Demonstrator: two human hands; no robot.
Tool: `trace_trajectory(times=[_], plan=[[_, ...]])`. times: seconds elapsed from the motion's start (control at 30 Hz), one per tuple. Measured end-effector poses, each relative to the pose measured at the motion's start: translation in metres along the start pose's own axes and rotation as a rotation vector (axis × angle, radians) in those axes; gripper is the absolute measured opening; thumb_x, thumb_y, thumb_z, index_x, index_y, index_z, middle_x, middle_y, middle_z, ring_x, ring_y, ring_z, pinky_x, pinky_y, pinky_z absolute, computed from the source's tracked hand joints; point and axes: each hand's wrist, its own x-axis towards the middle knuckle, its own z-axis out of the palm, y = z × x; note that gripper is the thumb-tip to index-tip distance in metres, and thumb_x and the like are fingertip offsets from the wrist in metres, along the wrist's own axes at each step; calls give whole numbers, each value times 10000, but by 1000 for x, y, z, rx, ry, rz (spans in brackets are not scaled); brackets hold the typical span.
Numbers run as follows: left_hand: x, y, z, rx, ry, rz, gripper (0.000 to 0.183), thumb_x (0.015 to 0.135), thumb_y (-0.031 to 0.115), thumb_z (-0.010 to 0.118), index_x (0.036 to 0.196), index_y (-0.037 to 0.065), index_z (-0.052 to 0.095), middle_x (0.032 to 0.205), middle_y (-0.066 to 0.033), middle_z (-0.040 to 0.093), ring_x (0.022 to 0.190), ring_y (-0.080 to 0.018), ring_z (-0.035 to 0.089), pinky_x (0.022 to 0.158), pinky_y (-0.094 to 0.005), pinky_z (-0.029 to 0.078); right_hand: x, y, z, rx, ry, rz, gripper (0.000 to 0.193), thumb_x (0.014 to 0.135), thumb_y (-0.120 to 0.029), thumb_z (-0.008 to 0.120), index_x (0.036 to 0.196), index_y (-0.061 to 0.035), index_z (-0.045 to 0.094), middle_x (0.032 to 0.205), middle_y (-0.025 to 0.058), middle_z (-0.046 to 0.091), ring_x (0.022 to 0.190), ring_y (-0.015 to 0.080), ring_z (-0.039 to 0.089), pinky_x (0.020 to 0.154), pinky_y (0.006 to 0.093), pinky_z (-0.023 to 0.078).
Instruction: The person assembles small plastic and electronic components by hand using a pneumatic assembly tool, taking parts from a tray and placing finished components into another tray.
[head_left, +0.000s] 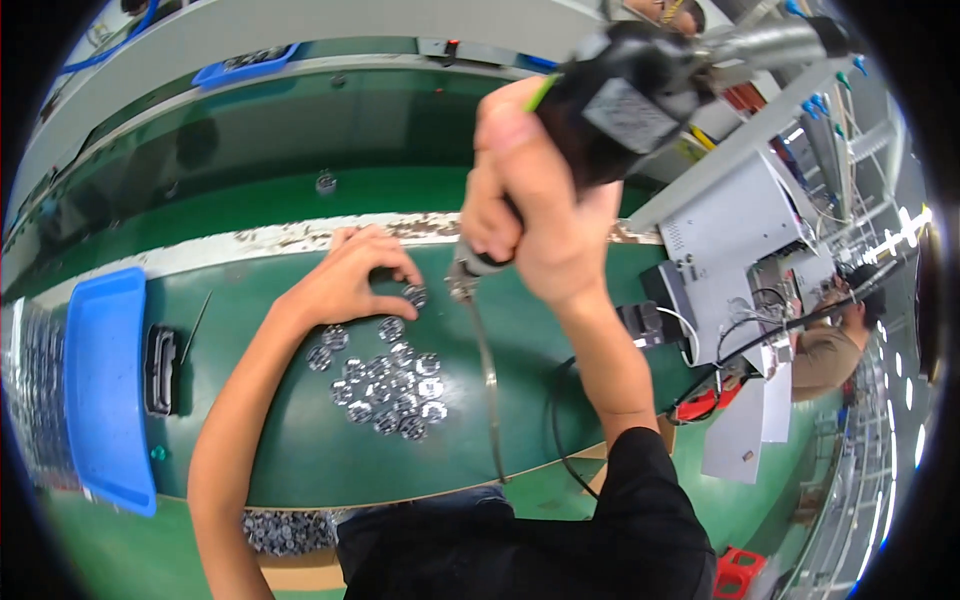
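Observation:
On the green table my left hand (355, 275) is curled, its thumb and forefinger closed on a small round metal part (415, 295). A loose cluster of similar round metal parts (385, 385) lies just nearer to me. Raised above the table, my right hand (545, 190) is wrapped round the grip of a black pistol-grip power tool (630, 100), which has a silver nose pointing to the right. A hose (488, 380) hangs from the bottom of its grip toward the table's near edge. The tool and right hand are slightly blurred.
At the left lie a blue tray (105, 390), a black holder (162, 370) and a thin rod (197, 325). Beyond a worn white rail (270, 240), one part (326, 183) sits on a green belt. A grey equipment box (735, 230) stands right; a co-worker (830, 350) is farther off.

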Motion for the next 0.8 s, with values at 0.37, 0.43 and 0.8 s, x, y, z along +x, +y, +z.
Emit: trace_trajectory(times=[0.37, 0.43, 0.8], plan=[[-5, 4, 6, -11, 0, 30, 340, 729, 379, 896, 1007, 211, 796, 951, 52, 635, 1096, -189, 504, 1014, -413, 263, -4, -2, 4, 229, 82, 59, 187, 947, -56, 698, 793, -48, 591, 630, -55, 530, 512, 35, 459, 469, 235, 344], [-3, 0, 6, -36, 11, 33, 340, 723, 383, 897, 993, 208, 786, 940, 54, 632, 1085, -181, 513, 1009, -409, 264, -6, -5, 4, 269, 99, 88, 150, 965, -98, 682, 864, -25, 599, 599, -31, 526, 436, 62, 461, 408, 244, 344], [1, -7, 10, -25, 45, 49, 411, 682, 401, 917, 924, 133, 722, 933, 44, 617, 1055, -181, 509, 957, -372, 272, -1, 16, 3, 9, -42, 107, 357, 1087, -397, 324, 997, -76, 454, 478, -14, 311, 358, 96, 287, 400, 272, 330]])
